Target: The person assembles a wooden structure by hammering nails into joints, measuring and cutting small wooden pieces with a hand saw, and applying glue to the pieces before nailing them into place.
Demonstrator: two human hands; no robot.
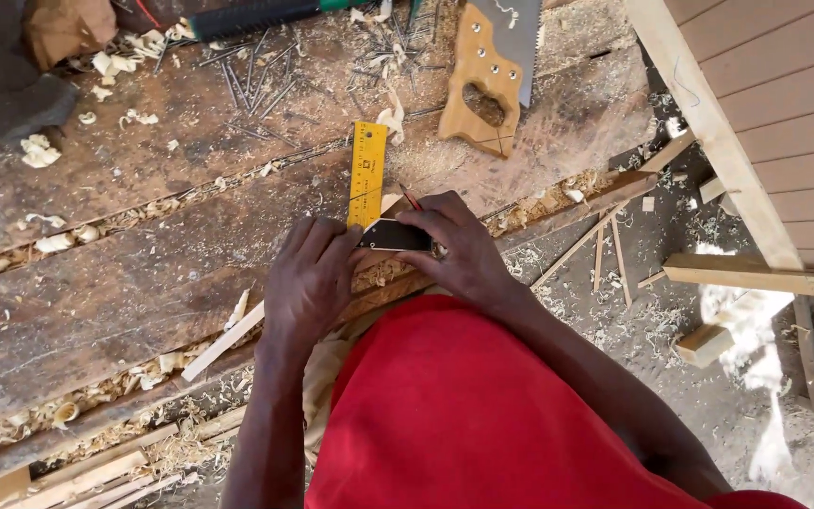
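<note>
- Step in hand, as I judge it: marking a thin wooden strip (228,341) that lies slantwise on the worktop (124,283), using a try square with a yellow blade (367,174) and a black stock (396,236).
- Left hand (311,283) presses down on the strip and the stock's near end; its grip is flat and closed down on them, not wrapped around.
- Right hand (459,250) pinches the stock's other end; a red pencil (411,198) pokes out above the fingers, its tip hidden.
- The square sits near the worktop's front edge, blade pointing away from the person.
- The next move likely calls for a steady square while the pencil runs along the blade.
- A handsaw (487,80) lies apart beyond the blade, loose nails (256,80) to its left, shavings all about.
- Hard to tell: any mark on the strip; the hands cover that spot. The saw's blade is cut off at the top.
</note>
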